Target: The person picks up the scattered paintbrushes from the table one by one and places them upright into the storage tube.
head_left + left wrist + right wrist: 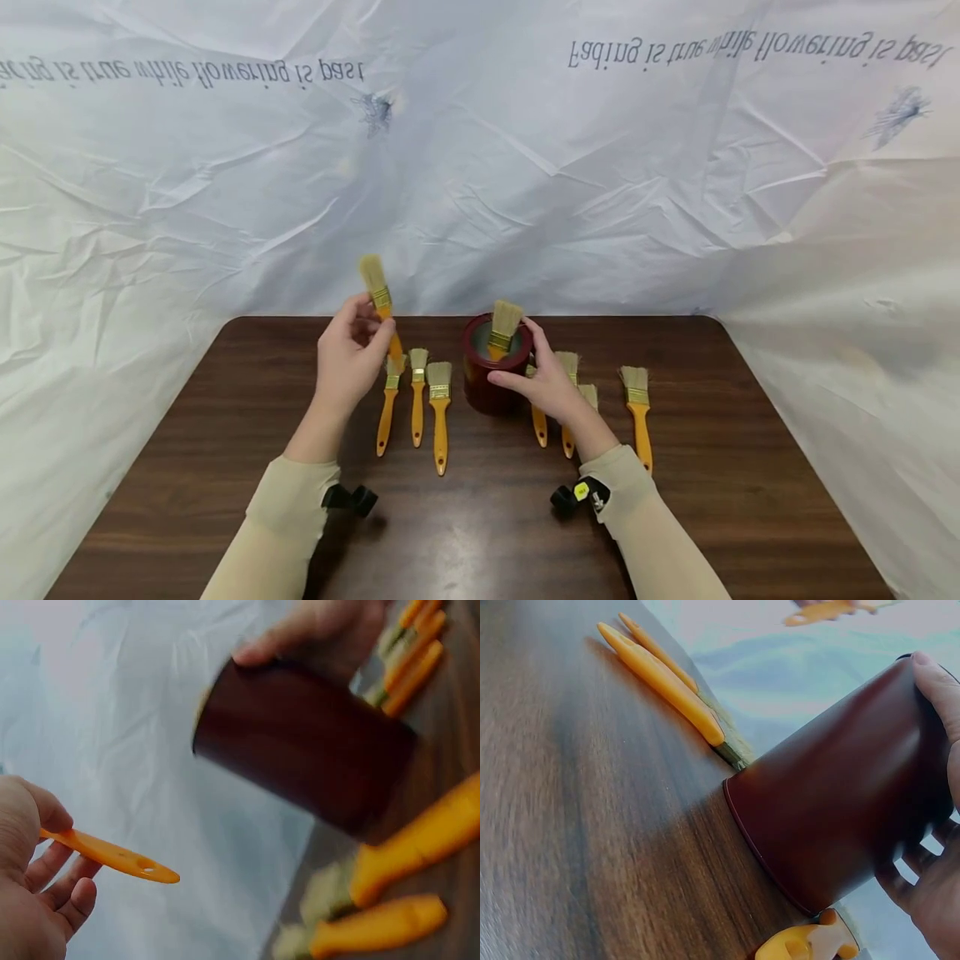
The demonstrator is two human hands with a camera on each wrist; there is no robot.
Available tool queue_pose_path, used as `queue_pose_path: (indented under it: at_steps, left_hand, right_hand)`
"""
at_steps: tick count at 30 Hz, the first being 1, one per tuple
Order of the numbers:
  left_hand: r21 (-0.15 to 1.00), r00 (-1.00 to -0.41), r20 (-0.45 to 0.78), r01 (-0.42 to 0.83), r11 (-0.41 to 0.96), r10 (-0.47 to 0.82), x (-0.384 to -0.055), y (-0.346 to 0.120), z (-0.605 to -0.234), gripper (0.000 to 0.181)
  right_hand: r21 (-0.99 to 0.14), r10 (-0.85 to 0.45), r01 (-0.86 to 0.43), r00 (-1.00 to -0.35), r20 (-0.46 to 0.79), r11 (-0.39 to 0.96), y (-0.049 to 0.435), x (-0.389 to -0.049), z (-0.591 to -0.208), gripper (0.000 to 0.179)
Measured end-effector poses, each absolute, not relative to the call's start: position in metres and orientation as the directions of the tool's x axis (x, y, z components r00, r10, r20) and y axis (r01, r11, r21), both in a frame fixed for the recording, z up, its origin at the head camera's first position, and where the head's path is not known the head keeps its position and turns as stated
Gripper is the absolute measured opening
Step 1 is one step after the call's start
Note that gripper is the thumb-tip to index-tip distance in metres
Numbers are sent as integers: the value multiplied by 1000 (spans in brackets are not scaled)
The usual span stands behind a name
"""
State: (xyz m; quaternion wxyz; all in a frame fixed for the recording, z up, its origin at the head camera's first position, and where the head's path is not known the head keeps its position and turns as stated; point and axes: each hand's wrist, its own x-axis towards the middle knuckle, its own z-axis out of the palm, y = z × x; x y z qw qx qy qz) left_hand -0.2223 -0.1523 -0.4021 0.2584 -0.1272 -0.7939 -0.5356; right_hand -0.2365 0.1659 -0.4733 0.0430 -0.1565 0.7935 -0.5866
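Head view: brush (382, 298) in left fingers (351, 311)

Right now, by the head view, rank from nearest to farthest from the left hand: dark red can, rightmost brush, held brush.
1. Held brush, in the left hand.
2. Dark red can, in the right hand.
3. Rightmost brush, right of both hands.

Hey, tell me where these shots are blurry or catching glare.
Head view: mostly clear, with a pale glare patch on the table near the bottom edge; left wrist view: the two lower-right brushes are blurred, while the held brush in the left hand looks sharper; right wrist view: soft sheen on the dark red can, and that held brush is blurry at the top.
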Motion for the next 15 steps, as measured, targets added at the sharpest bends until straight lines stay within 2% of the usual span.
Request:
queue_pose_path:
  at_steps: [7, 15]
  left_hand:
    - [809, -835, 550, 536, 242, 12, -239, -114, -368, 40]
    - [738, -780, 619, 617, 274, 91, -252, -82, -361, 29]
  right_hand:
    - [-946, -300, -202, -946, 121, 255, 166, -235, -472, 110]
    - [-948, -312, -209, -941, 129, 239, 164, -237, -472, 110]
